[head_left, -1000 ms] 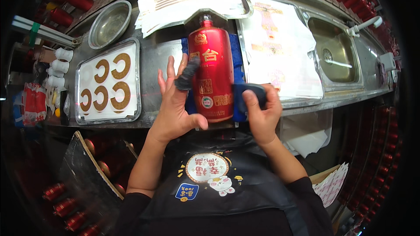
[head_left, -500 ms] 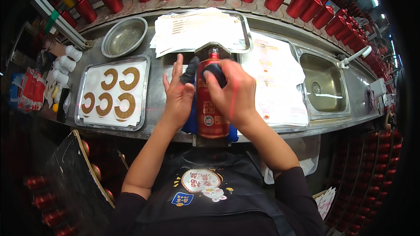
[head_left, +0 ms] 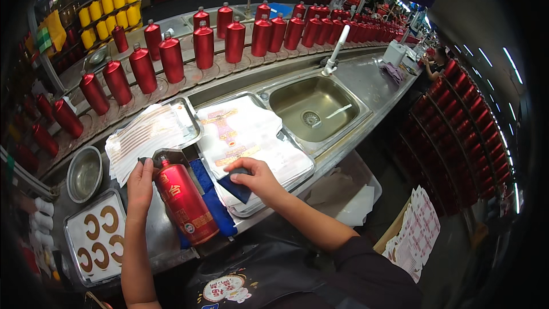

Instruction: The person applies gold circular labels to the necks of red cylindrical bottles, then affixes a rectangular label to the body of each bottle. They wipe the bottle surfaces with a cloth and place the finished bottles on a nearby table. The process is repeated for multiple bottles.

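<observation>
Steel desk [head_left: 377, 86] carries the red bottle [head_left: 186, 200], lying on blue cloth [head_left: 216, 203]. Left hand [head_left: 140, 183] curls beside its shoulder, grip unclear; loosely steadied, it could roll. Right hand [head_left: 258, 180] pinches a dark-blue scraper [head_left: 235, 190]; dipping, that could crease the patterned sheets [head_left: 231, 129].

I'm standing in a workshop, closer to a factory floor than to any kitchen, despite the sink [head_left: 286, 111] and its white tap [head_left: 338, 46]. A long track [head_left: 194, 79] runs behind the metal counter [head_left: 372, 86], carrying plain red bottles [head_left: 235, 43], all the same shape. A gold-marked bottle [head_left: 189, 200] lies on the counter near trays of printed sheets [head_left: 229, 131]. Yellow containers [head_left: 108, 4] stand in rows beyond, strip lights [head_left: 513, 66] line the ceiling, and another person [head_left: 437, 60] sits farther down the counter. The dim stacks [head_left: 452, 137] on the right are probably racked bottles too.
</observation>
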Motion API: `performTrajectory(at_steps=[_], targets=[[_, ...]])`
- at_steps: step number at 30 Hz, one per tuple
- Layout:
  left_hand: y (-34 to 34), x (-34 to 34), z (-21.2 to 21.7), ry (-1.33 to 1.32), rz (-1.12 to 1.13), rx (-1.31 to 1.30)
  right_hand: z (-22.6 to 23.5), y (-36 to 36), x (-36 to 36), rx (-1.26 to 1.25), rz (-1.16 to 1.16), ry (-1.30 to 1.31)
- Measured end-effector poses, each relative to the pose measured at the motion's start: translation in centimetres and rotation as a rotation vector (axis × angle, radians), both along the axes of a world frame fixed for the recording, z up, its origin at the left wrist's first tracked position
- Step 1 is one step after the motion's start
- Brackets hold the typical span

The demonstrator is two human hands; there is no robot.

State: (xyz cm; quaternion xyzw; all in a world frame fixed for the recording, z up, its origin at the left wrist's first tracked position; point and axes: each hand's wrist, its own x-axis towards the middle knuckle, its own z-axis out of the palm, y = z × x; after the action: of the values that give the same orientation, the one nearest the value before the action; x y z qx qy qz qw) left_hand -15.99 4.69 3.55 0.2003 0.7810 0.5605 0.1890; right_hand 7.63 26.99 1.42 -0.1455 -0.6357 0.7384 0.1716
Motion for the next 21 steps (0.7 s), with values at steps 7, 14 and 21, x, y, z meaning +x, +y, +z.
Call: performTrajectory(at_steps=[7,14,21], targets=[[1.2,-2.2,-1.6,-0.01,-0.101,0.029,1.6,-7.6,3.1,0.964,0.076,-0.061],[0.4,1.5,3.4,-0.159,-0.107,-0.085,2.2,-10.6,3.8,1.053,0.1,0.201],[-11.7,9.1,20.2,0.458,0.006,-0.055,7.5,-11.6,4.2,0.711,0.325,0.495]])
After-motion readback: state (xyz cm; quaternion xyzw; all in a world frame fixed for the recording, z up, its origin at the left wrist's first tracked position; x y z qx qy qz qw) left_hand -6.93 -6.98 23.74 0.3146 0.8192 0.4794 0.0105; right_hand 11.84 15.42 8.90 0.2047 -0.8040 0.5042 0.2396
